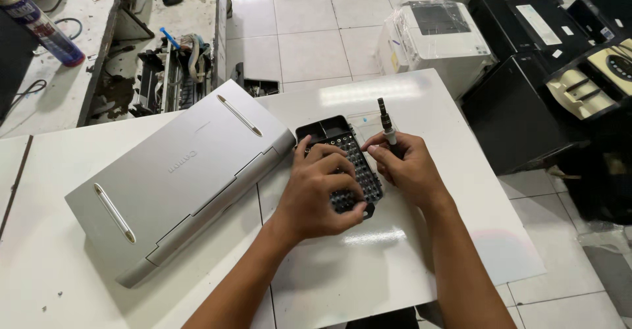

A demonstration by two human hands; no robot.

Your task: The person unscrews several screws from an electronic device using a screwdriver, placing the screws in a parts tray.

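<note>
Right hand (409, 165) gripping a screwdriver handle (387, 123), shaft pointing up and away. Left hand (322, 187) spread over the black bit case (332, 131), fingertips on the bit rows; can't tell whether it has pinched a bit. Case lies open on the white table (395, 263). Silver printer (178, 177) just left of the case. Wrapped white printer (438, 36) on the floor well beyond it.
</note>
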